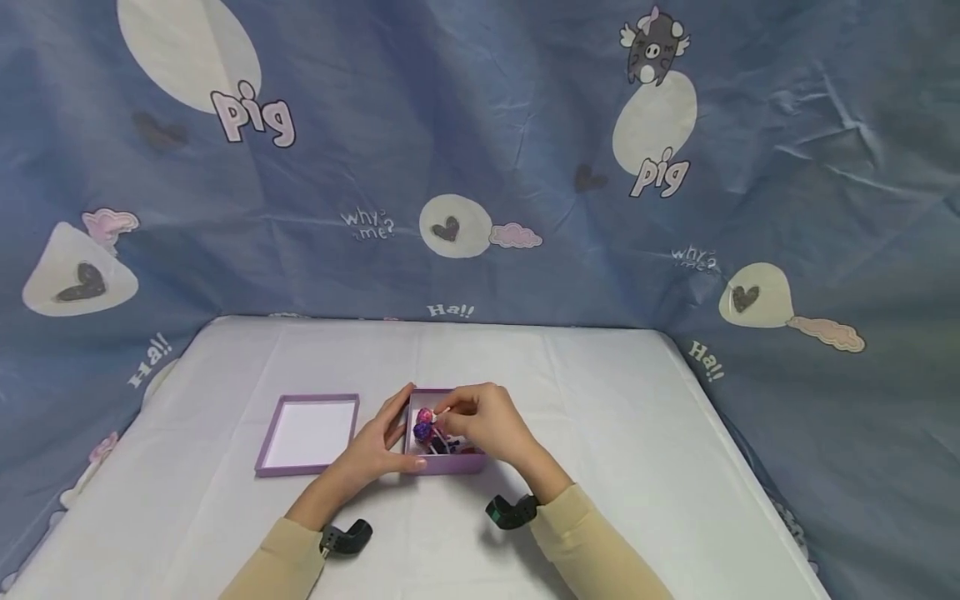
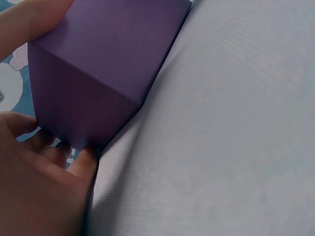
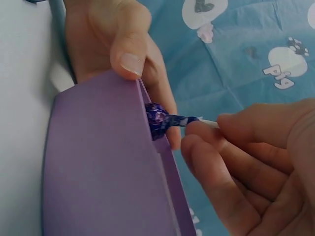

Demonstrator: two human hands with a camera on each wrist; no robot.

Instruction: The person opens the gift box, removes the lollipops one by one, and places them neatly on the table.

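A purple box (image 1: 447, 464) with lollipops inside stands on the white table. Around its left side my left hand (image 1: 375, 446) grips it, thumb on the near wall and fingers along the left wall; the left wrist view shows the same hand (image 2: 47, 177) against the box (image 2: 93, 64). My right hand (image 1: 491, 425) is over the box's right part. In the right wrist view, my right hand (image 3: 256, 162) pinches the white stick of a lollipop in a shiny blue-purple wrapper (image 3: 157, 120), its head at the box's rim (image 3: 170, 182).
A shallow purple-edged lid (image 1: 306, 470) with a white inside lies on the table (image 1: 615, 450) to the left of the box. Blue printed cloth (image 1: 525, 283) hangs behind the table and at both sides. Each wrist wears a black device.
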